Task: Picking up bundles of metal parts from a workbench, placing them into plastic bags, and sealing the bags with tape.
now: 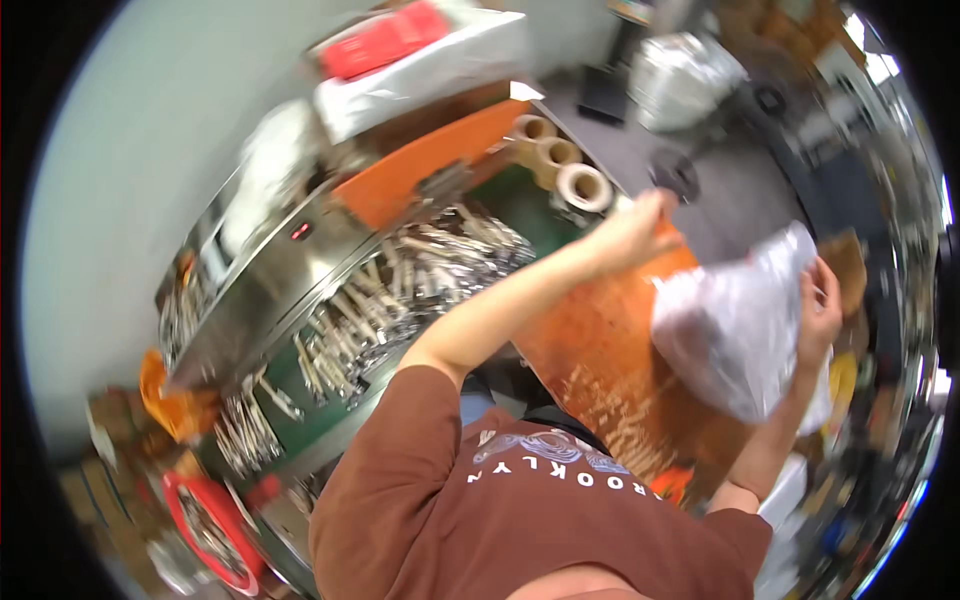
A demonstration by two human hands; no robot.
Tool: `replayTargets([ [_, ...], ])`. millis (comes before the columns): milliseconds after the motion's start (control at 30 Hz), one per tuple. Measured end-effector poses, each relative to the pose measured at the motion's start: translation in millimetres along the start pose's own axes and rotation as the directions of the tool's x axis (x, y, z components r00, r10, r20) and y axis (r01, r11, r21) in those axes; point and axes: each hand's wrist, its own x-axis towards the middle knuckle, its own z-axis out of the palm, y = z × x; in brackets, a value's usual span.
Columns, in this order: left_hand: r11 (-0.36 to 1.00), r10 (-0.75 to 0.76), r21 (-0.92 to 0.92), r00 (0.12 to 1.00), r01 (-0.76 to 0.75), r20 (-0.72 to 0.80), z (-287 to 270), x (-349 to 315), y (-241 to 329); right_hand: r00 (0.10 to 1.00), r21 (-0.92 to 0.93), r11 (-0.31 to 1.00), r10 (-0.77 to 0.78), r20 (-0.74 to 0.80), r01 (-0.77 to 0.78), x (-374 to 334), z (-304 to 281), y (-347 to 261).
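A clear plastic bag (pixel 725 315) with whitish contents rests over the right part of an orange worktop. My right hand (pixel 820 312) grips its upper right edge, fingers curled on the film. My left arm reaches across to the far side of the worktop. There my left hand (pixel 655 225) is raised above the bag's left corner, apart from it, its fingers curled in and blurred. Whether anything small is between those fingers cannot be made out. Close to my left wrist stand several tape rolls (pixel 584 188).
Many wrapped, light-handled utensils (pixel 350 310) lie along a green conveyor (pixel 545 212) beside a metal machine (pixel 265 285). A white box (pixel 430 75) holds a red packet. Beyond the worktop (pixel 575 345), a stuffed plastic sack (pixel 685 80) sits on the floor. A red basin (pixel 210 530) stands lower left.
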Motion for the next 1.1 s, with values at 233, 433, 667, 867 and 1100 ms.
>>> replayTargets([
  [233, 0.873, -0.472, -0.016, 0.834, 0.488, -0.284, -125, -198, -114, 0.604, 0.468, 0.676, -0.730, 0.320, 0.569, 120, 380, -266],
  [433, 0.610, -0.784, -0.372, 0.466, 0.699, -0.410, -146, -327, -152, 0.506, 0.192, 0.890, -0.401, 0.764, 0.414, 287, 542, -265],
  [667, 0.567, -0.816, -0.565, 0.315, 0.599, -0.484, -167, -357, -157, 0.587, 0.156, 0.848, -0.471, 0.659, 0.506, 282, 565, -295],
  [867, 0.713, -0.698, -0.470, 0.465, 0.520, -0.545, -222, -358, -136, 0.770, -0.139, 0.782, -0.536, 0.346, 0.607, 394, 538, -278],
  [1100, 0.789, -0.581, -0.513, 0.682, 0.338, -0.444, -248, -289, -76, 0.871, 0.748, 0.643, -0.451, 0.194, 0.167, 131, 439, -446],
])
